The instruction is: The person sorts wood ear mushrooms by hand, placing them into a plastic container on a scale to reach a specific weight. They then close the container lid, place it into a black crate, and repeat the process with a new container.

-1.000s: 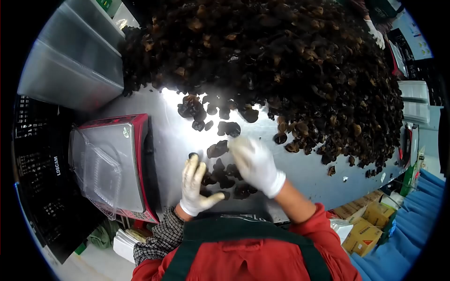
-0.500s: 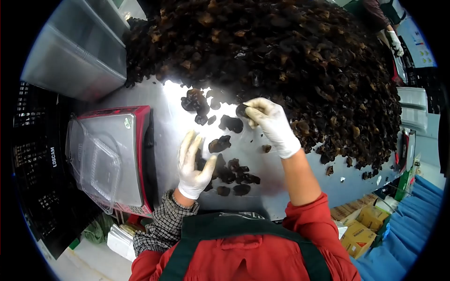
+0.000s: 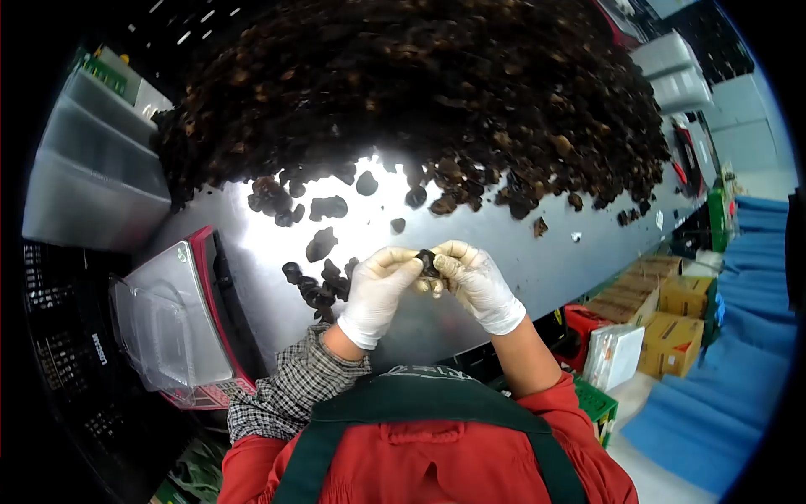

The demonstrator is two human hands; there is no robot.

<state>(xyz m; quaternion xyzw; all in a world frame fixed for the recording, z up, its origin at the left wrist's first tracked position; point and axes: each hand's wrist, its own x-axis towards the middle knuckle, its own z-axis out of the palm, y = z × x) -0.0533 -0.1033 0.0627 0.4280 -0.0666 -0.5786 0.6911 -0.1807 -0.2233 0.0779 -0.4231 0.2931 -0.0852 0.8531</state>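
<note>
Two hands (image 3: 378, 290) pinching mushroom (image 3: 427, 262), crate (image 3: 80, 378) lettering illegible

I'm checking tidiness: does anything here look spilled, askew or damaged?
Nothing looks damaged. Loose wood-ear mushrooms lie scattered on the steel table beside the big pile; left hand and right hand pinch one mushroom piece.

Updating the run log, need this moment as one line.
left hand + right hand: both pinch one mushroom over table | small heap: beside left hand | big pile: behind | scale: far left, clear box on it
</note>
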